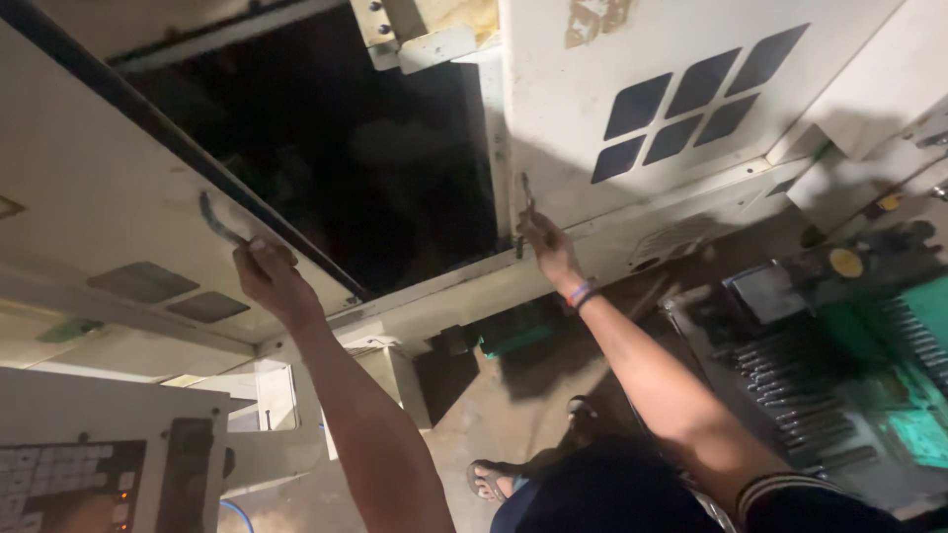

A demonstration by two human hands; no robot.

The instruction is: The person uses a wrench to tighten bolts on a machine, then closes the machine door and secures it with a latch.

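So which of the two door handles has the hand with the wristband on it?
The handle on the right door, with the dark squares; the right hand with the wristband grips it. The left hand holds the other handle.

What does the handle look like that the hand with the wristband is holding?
Find the big cream metal machine door with six dark slanted squares. At its lower left edge, beside the dark opening, is a thin upright grey metal handle, gripped by the right hand. Unlike the curved handle on the other door, it stands nearly straight up.

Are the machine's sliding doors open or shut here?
Open: a dark gap shows between the left door and right door. The left hand and right hand each grip a door handle.
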